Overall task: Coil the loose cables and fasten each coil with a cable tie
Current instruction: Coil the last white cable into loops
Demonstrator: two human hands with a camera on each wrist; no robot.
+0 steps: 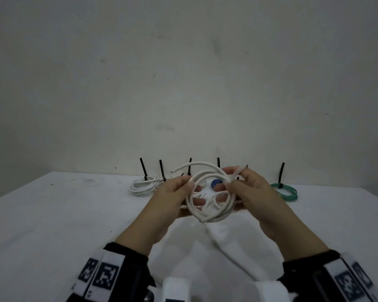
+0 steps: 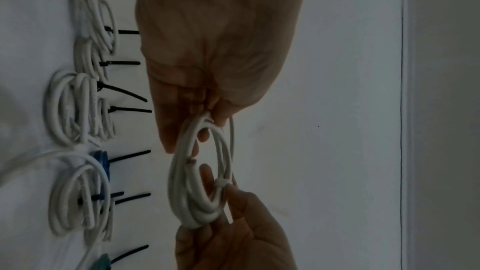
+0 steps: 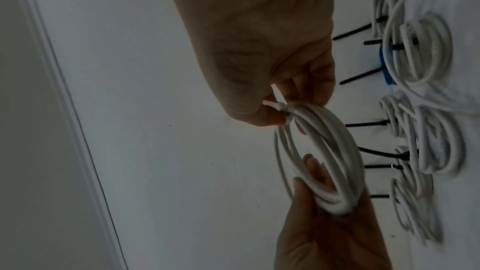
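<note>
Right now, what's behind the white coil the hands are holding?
Through the held white coil a blue coil shows on the table, with black ties upright along the back. More white coils sit there; the hands cover them in the head view.

Looks like a bare staging room for recording, not a home or a fitted workshop. Plain scuffed wall (image 1: pixel 183 73), table covered in a white cloth (image 1: pixel 52 214) pushed against it. Only cable work on the cloth: a row of finished white coils (image 2: pixel 75 108) with black ties (image 2: pixel 130 110) sticking up, one green coil (image 1: pixel 285 191). Marker-tag bands on both wrists (image 1: pixel 103 273).
</note>
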